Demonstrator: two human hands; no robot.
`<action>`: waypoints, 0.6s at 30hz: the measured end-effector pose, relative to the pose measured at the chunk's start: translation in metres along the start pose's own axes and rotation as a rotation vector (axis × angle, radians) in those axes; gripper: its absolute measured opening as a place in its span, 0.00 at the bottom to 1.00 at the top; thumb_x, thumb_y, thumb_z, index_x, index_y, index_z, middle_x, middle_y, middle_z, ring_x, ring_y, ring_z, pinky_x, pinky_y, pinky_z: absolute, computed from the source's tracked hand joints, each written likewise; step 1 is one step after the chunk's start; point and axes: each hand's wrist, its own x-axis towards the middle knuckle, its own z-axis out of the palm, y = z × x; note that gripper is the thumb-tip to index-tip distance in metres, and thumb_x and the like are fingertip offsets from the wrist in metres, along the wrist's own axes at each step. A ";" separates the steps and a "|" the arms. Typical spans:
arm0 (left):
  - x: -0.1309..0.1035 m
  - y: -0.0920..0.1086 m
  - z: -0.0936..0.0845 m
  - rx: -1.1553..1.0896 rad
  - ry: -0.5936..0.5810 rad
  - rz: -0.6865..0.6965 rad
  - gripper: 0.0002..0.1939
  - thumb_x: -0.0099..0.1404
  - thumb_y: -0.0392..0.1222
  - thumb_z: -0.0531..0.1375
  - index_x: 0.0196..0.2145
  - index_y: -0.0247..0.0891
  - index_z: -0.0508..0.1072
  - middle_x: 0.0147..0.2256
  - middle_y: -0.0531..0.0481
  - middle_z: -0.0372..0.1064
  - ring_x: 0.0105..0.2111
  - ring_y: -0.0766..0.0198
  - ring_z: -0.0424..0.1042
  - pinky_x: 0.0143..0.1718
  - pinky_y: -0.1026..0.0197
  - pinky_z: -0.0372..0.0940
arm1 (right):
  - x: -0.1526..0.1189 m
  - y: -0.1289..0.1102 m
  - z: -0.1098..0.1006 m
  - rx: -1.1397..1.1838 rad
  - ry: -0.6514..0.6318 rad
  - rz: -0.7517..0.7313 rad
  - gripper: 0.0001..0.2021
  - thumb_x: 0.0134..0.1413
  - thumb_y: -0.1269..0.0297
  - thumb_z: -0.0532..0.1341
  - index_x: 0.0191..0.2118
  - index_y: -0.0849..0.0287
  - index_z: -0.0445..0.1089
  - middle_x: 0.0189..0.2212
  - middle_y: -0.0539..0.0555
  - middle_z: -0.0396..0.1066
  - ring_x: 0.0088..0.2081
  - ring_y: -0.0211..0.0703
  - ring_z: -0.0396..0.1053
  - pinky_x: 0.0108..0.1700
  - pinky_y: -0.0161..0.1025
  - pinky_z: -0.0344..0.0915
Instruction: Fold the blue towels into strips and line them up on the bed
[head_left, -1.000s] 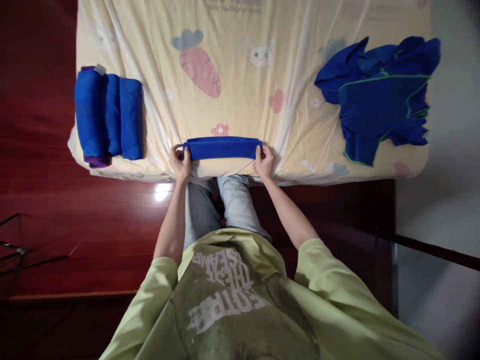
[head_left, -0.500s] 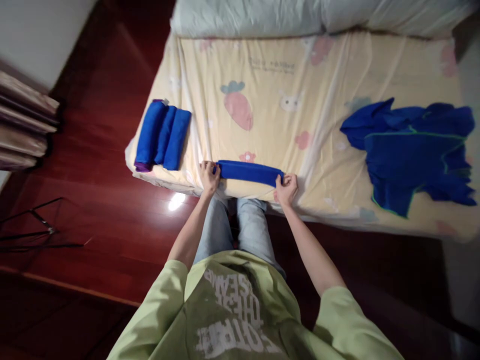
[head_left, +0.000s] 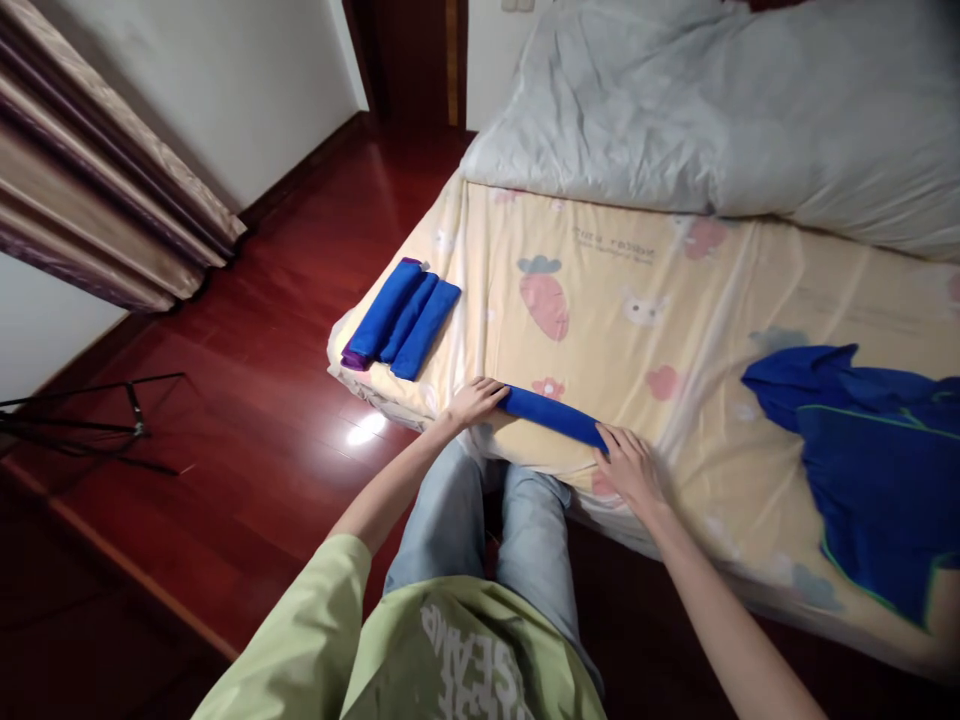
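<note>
A narrow, rolled blue towel (head_left: pixel 553 414) lies slantwise near the front edge of the bed. My left hand (head_left: pixel 478 400) rests over its left end, with the fingers curled on the cloth. At the right end my right hand (head_left: pixel 631 464) grips it in the same way, thumb side hidden. To the left, several blue rolls (head_left: pixel 405 318) lie side by side on the sheet, the outermost with a purple edge. A loose heap of blue cloth (head_left: pixel 870 460) with green edging spreads out at the right.
Under everything is a yellow sheet (head_left: pixel 600 330) printed with carrots and rabbits. A grey-white quilt (head_left: pixel 675 120) is bunched at the far side. On the red wooden floor stands a black metal stand (head_left: pixel 135 410). Curtains (head_left: pixel 97 170) hang at the left.
My view has tilted up and turned left. Both hands have gone from pinching the towel's ends to lying over them from above, and the towel looks narrower.
</note>
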 end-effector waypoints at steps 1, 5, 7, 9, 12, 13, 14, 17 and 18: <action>0.005 -0.001 -0.002 0.019 -0.017 0.004 0.20 0.74 0.35 0.53 0.61 0.32 0.69 0.54 0.35 0.73 0.52 0.53 0.72 0.56 0.50 0.64 | 0.004 0.002 -0.003 -0.025 -0.029 -0.012 0.21 0.63 0.68 0.56 0.60 0.62 0.69 0.51 0.64 0.77 0.51 0.56 0.72 0.53 0.51 0.67; 0.010 -0.005 -0.012 0.033 0.001 0.039 0.17 0.76 0.34 0.50 0.57 0.32 0.71 0.47 0.37 0.75 0.45 0.55 0.74 0.51 0.52 0.66 | 0.023 0.008 -0.018 -0.070 -0.151 -0.061 0.23 0.55 0.74 0.57 0.56 0.56 0.72 0.47 0.64 0.78 0.47 0.59 0.74 0.48 0.52 0.70; -0.003 -0.005 -0.019 0.009 0.075 0.070 0.17 0.76 0.33 0.49 0.57 0.33 0.71 0.49 0.36 0.74 0.46 0.55 0.74 0.51 0.52 0.66 | 0.038 0.012 -0.027 -0.076 -0.179 -0.083 0.24 0.52 0.76 0.58 0.54 0.53 0.74 0.46 0.63 0.78 0.46 0.59 0.74 0.47 0.52 0.70; -0.025 -0.006 -0.026 -0.023 0.157 0.106 0.19 0.76 0.31 0.48 0.59 0.34 0.69 0.54 0.36 0.72 0.50 0.56 0.73 0.53 0.52 0.66 | 0.061 0.016 -0.037 -0.093 -0.183 -0.111 0.25 0.50 0.78 0.57 0.53 0.52 0.75 0.46 0.63 0.78 0.46 0.59 0.74 0.47 0.52 0.69; -0.069 -0.010 -0.036 -0.064 0.243 0.122 0.22 0.77 0.31 0.47 0.63 0.37 0.67 0.58 0.37 0.70 0.54 0.56 0.71 0.55 0.52 0.65 | 0.119 0.012 -0.048 -0.120 -0.180 -0.189 0.27 0.48 0.79 0.56 0.53 0.55 0.75 0.47 0.64 0.77 0.48 0.58 0.73 0.48 0.51 0.67; -0.083 -0.014 -0.039 -0.067 0.269 0.109 0.22 0.77 0.31 0.47 0.64 0.38 0.67 0.58 0.37 0.70 0.55 0.55 0.71 0.54 0.52 0.65 | 0.145 0.007 -0.049 -0.121 -0.178 -0.226 0.26 0.49 0.79 0.56 0.53 0.56 0.75 0.47 0.64 0.77 0.49 0.57 0.72 0.49 0.51 0.66; -0.097 -0.019 -0.043 -0.062 0.296 0.090 0.22 0.77 0.31 0.47 0.64 0.38 0.66 0.57 0.37 0.71 0.55 0.55 0.71 0.54 0.52 0.65 | 0.174 -0.001 -0.049 -0.116 -0.174 -0.272 0.26 0.50 0.80 0.56 0.53 0.57 0.75 0.48 0.64 0.77 0.50 0.57 0.71 0.49 0.51 0.65; -0.131 -0.042 -0.052 -0.017 0.381 -0.007 0.23 0.77 0.34 0.47 0.66 0.38 0.66 0.53 0.38 0.74 0.51 0.54 0.72 0.52 0.51 0.66 | 0.268 -0.040 -0.036 -0.104 -0.141 -0.393 0.22 0.56 0.81 0.54 0.52 0.60 0.75 0.49 0.64 0.76 0.50 0.55 0.69 0.50 0.50 0.61; -0.139 -0.051 -0.055 0.002 0.406 -0.054 0.23 0.77 0.34 0.47 0.66 0.39 0.66 0.52 0.38 0.74 0.50 0.54 0.73 0.52 0.51 0.66 | 0.299 -0.056 -0.029 -0.095 -0.128 -0.422 0.21 0.57 0.81 0.53 0.51 0.60 0.75 0.48 0.64 0.76 0.49 0.54 0.69 0.50 0.50 0.59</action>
